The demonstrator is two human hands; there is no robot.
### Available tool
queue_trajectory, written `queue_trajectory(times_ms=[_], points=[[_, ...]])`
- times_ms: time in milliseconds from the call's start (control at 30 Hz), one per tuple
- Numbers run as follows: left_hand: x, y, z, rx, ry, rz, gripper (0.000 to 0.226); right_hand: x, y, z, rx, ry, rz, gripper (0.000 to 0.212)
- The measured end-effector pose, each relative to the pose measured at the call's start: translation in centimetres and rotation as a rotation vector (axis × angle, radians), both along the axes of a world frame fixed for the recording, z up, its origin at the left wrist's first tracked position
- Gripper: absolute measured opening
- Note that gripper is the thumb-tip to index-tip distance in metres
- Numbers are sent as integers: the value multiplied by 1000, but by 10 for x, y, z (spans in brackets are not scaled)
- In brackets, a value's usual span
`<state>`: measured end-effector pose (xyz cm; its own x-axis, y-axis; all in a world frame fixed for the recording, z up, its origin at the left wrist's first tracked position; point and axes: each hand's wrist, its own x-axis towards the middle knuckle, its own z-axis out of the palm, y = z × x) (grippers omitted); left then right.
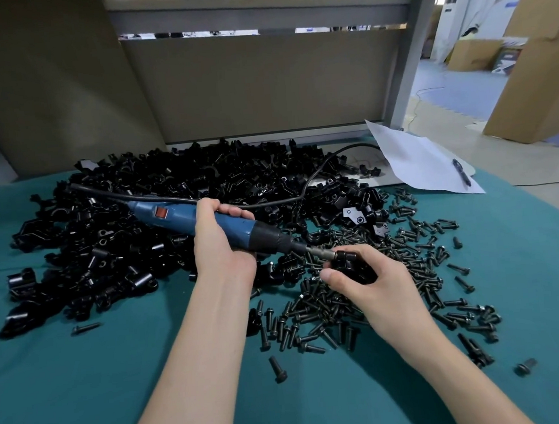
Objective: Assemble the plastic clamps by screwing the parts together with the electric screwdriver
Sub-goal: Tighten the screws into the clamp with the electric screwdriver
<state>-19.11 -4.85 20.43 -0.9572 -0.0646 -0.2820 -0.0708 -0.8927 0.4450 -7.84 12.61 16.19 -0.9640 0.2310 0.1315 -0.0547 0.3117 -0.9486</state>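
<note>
- Nearest the camera, a teal cloth is spread over the table, and both forearms are stretched across it.
- A blue electric screwdriver is gripped by the left hand, with the fingers wrapped round its barrel; its cord is trailed back over the heap.
- One black clamp is held by the right hand, with the fingers and thumb curled closely round it, just above the screws.
- The bit is set against the clamp; whether a screw is seated there cannot be told.
- Loose black screws are scattered under and to the right of the hands.
- A large pile of black plastic parts is heaped behind the screwdriver.
- A sheet of paper with a pen is laid at the far right.
- One clamp is judged to be in the fastening step. No separate lot of finished clamps can be made out, so most of the work is judged to be left.
</note>
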Motion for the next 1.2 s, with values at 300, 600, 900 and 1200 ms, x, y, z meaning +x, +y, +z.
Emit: queue_trajectory(times_ms=[300,600,900,1200], points=[[0,1,-5,-66,-102,34,20,2,0,7,18,28,11,30],[2,4,1,-60,-95,52,19,2,-1,7,11,40,-8,28],[5,3,7,-191,-103,65,25,2,-2,10,3,35,-4,30],[5,2,19,-201,-144,50,12,3,-3,13,-13,81,-4,31]])
